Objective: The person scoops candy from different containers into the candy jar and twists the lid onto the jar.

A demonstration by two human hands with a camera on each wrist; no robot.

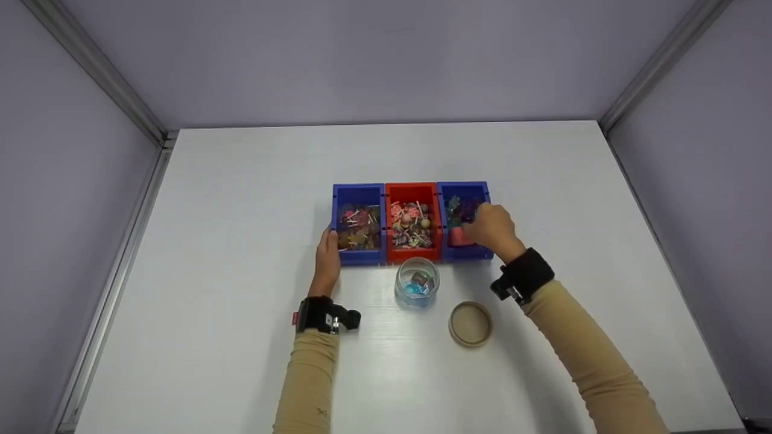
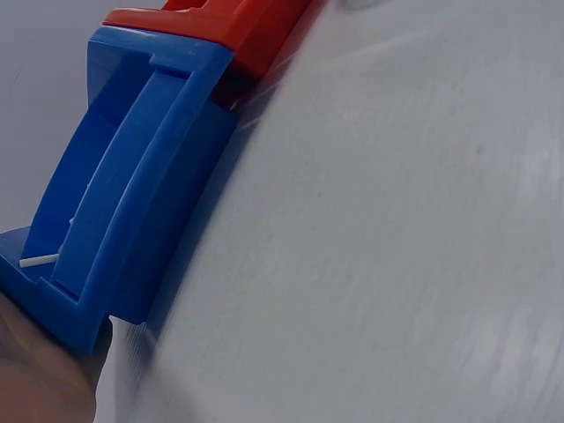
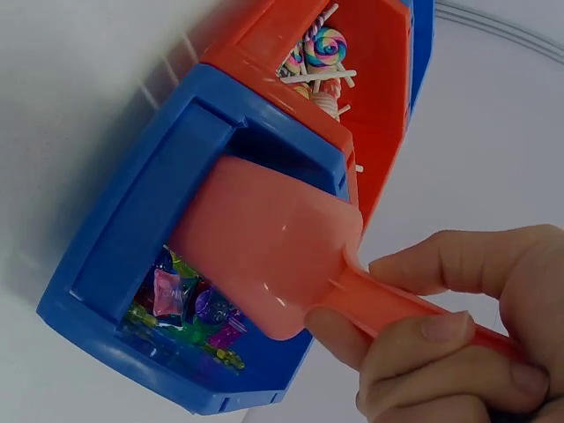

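Observation:
My right hand (image 1: 493,228) grips the handle of a pink scoop (image 3: 273,238), its fingers curled round it. The scoop's blade is inside the right blue bin (image 3: 115,238), over colourful translucent candy-like pieces (image 3: 181,300). At the other end of the joined bins, my left hand (image 1: 327,260) rests against the outer side of the left blue bin (image 1: 362,258); most of its fingers are hidden in the left wrist view. Between the two blue bins sits a red bin (image 1: 412,255) of small lollipops (image 3: 324,48). More lollipops (image 1: 360,220) lie in the left blue bin.
A clear jar (image 1: 417,265) with some blue and dark pieces in it stands in front of the red bin. To its right, a round tan lid (image 1: 470,324) lies on the white table (image 1: 241,181). Pale walls enclose the table at the back and sides.

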